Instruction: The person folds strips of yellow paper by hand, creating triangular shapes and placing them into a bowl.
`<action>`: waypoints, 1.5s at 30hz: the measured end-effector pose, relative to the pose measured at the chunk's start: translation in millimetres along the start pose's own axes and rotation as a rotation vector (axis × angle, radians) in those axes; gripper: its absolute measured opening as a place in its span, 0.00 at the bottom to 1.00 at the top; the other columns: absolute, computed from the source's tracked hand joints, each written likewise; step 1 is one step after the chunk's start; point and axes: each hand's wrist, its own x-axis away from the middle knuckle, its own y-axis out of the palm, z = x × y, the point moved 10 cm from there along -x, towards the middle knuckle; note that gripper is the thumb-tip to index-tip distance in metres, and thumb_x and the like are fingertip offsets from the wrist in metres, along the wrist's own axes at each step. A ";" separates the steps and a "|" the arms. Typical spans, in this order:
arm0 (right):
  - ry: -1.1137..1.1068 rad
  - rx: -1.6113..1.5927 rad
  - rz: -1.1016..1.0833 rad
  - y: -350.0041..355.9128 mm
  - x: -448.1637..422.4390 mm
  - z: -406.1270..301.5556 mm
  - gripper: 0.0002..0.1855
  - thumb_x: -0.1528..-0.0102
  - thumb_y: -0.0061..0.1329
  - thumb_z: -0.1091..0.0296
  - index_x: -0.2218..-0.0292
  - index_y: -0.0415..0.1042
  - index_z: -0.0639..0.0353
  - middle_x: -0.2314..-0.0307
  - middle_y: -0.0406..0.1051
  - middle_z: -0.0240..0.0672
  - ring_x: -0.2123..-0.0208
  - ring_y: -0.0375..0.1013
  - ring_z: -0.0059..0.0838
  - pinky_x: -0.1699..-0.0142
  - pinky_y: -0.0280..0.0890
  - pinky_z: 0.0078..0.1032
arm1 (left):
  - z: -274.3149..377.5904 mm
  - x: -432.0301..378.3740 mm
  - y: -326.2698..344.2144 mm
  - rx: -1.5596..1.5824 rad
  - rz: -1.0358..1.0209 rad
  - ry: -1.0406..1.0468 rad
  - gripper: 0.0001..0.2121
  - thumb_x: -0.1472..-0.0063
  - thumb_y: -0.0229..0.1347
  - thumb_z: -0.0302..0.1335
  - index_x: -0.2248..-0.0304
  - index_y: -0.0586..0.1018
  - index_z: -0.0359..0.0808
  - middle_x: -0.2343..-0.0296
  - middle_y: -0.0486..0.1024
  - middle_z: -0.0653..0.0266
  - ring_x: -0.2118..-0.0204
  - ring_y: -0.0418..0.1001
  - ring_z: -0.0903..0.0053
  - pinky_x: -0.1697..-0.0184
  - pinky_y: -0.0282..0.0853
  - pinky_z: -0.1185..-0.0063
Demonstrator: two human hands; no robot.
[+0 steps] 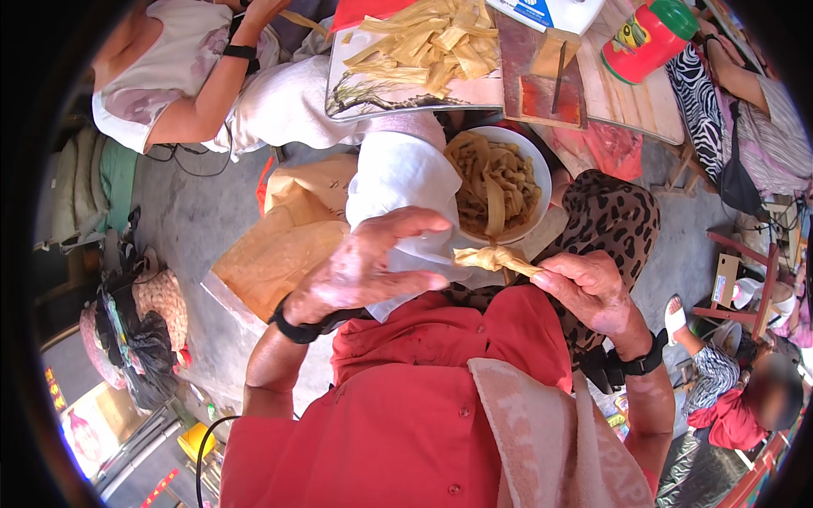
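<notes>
My right hand [591,289] pinches one end of a knotted, pale yellow-brown flat strip [495,257], possibly a dried plant or food strip, between thumb and fingers. The knot points left, above my lap. Across from it, my left hand [356,273] is apart from the strip, its thumb and fingers spread and nothing in them. Just beyond the knot stands a white bowl [547,184] full of small folded or knotted pieces [517,174]. A long strip [495,200] lies over these and reaches the bowl's near rim. White cloth [403,178] covers my left thigh.
A pile of flat strips [432,44] lies on a board ahead. Right of it are a wooden block fixture with an upright metal piece [559,79] and a red jar with green lid [648,41]. A brown paper sack [286,254] lies left. Another person [190,82] sits at upper left.
</notes>
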 end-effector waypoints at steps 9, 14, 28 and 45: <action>-0.007 0.002 -0.060 8.8 -4.0 0.2 0.04 0.49 0.49 0.76 0.73 0.69 0.67 0.85 0.64 0.36 0.86 0.63 0.26 0.81 0.55 0.21 | 37.9 -31.8 49.6 0.003 -0.163 0.312 0.12 0.45 0.53 0.23 0.61 0.71 0.30 0.71 0.71 0.56 0.70 0.71 0.63 0.70 0.67 0.74; -0.012 -0.103 -0.160 26.2 11.1 -6.3 0.04 0.49 0.49 0.73 0.72 0.68 0.62 0.86 0.63 0.39 0.87 0.64 0.32 0.83 0.55 0.25 | 41.4 -9.9 47.7 -0.013 -0.292 0.250 0.04 0.44 0.50 0.22 0.68 0.71 0.31 0.79 0.70 0.57 0.76 0.70 0.62 0.75 0.64 0.73; -0.012 0.215 0.199 -76.3 -72.7 35.7 0.09 0.44 0.44 0.67 0.71 0.67 0.65 0.86 0.61 0.32 0.83 0.59 0.20 0.77 0.57 0.20 | 8.5 -129.3 -36.7 -0.174 0.122 0.050 0.10 0.41 0.51 0.31 0.70 0.75 0.31 0.84 0.65 0.74 0.79 0.60 0.89 0.78 0.56 0.86; 0.218 0.058 0.243 -119.4 -96.8 120.5 0.14 0.43 0.41 0.64 0.75 0.67 0.64 0.84 0.58 0.20 0.82 0.54 0.10 0.78 0.51 0.13 | -33.2 -213.6 -28.6 -0.102 0.225 0.093 0.11 0.42 0.50 0.32 0.71 0.76 0.32 0.84 0.66 0.73 0.80 0.61 0.89 0.79 0.57 0.86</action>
